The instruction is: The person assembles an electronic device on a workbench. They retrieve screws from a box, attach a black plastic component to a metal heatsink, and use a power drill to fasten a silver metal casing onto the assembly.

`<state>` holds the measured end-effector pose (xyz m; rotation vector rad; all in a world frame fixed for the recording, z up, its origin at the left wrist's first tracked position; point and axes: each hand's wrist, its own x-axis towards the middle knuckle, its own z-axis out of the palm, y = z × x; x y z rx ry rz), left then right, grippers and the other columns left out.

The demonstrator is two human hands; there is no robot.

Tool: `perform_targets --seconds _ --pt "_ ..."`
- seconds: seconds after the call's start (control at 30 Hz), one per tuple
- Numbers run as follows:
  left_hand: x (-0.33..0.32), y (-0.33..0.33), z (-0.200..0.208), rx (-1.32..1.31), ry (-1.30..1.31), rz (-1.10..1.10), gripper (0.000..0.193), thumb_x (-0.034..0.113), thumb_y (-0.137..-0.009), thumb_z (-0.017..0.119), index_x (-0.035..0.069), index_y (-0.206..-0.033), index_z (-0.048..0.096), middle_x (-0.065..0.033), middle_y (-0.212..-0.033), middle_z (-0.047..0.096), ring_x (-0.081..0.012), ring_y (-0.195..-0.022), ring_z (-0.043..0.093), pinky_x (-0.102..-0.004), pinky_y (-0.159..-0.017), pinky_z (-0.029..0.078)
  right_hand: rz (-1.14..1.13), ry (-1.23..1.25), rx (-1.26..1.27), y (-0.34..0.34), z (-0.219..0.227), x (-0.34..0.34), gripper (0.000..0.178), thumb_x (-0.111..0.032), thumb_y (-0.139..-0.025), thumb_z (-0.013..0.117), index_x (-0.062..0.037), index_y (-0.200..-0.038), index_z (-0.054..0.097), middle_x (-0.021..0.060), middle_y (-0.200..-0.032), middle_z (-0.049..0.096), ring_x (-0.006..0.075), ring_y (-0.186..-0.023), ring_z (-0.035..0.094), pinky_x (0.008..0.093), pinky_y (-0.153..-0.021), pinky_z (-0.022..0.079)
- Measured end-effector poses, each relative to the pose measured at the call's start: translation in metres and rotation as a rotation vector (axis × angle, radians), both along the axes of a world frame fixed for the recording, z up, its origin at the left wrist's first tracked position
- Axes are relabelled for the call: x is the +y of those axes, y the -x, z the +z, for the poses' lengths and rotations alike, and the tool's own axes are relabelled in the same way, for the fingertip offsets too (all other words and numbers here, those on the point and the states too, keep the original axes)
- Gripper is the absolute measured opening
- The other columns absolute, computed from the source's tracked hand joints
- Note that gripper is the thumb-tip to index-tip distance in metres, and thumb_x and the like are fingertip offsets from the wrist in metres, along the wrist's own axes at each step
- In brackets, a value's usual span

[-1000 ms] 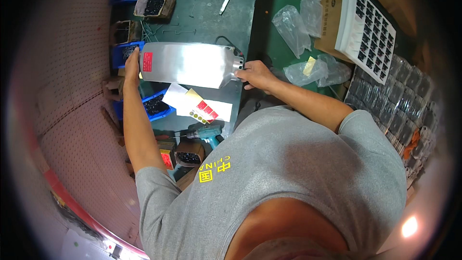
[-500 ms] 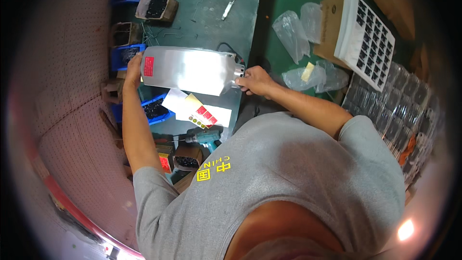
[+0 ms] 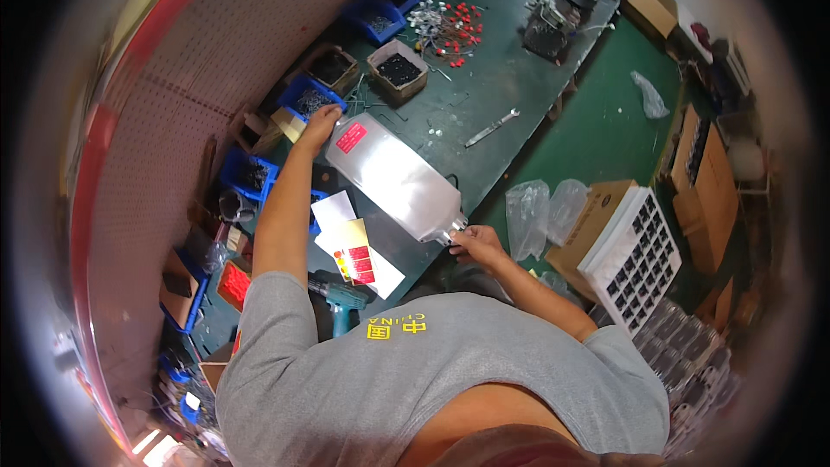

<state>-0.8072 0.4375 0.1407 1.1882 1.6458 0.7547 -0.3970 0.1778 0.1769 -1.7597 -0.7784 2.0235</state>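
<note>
A long, shiny silver metal casing (image 3: 398, 180) lies slantwise over the green workbench, held at both ends. Near its left end is a red label (image 3: 352, 137); its right end narrows to a short slotted neck. My left hand (image 3: 320, 127) grips the left end, fingers curled at the corner. At the neck, my right hand (image 3: 478, 246) pinches the metal between thumb and fingers. Just below the casing lie white paper sheets (image 3: 335, 207) and a yellow sheet with red stickers (image 3: 356, 246). A teal power drill (image 3: 343, 298) rests nearer my body.
Blue bins (image 3: 309, 97) and a box of black parts (image 3: 398, 71) line the bench's left side. A wrench (image 3: 492, 128) lies beyond the casing, near red-capped wires (image 3: 450, 30). Right of the bench stand a cardboard box (image 3: 592, 220) and a white tray of black parts (image 3: 635, 255).
The whole view has swung, bringing more of the bench and floor into sight. The casing now appears slanted, its left end farther away. Both hands keep hold of it.
</note>
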Motion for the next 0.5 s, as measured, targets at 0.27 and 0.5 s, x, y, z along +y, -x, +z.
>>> perform_targets --seconds 0.27,0.5 --pt "-0.243 -0.024 0.002 0.383 -0.513 0.417 0.049 0.002 -0.087 0.067 0.005 -0.135 0.055 -0.0146 -0.119 0.067 -0.0303 -0.104 0.065 -0.0385 -0.095 0.051 0.101 0.030 -0.007 -0.002 -0.001 0.001 0.031 -0.036 -0.094 0.073 -0.0051 -0.099 0.066 0.0057 -0.095 0.071 0.0179 -0.084 0.070 0.0363 -0.072 0.060" --pt "-0.488 -0.068 -0.007 0.624 0.055 0.449 0.067 -0.001 -0.078 0.066 0.008 -0.143 0.048 -0.0185 -0.136 0.053 -0.0407 -0.126 0.049 -0.0487 -0.108 0.041 0.246 0.081 0.020 -0.016 0.010 0.008 0.024 -0.023 -0.095 0.068 -0.0025 -0.107 0.065 0.0087 -0.104 0.072 0.0210 -0.093 0.071 0.0388 -0.077 0.061"
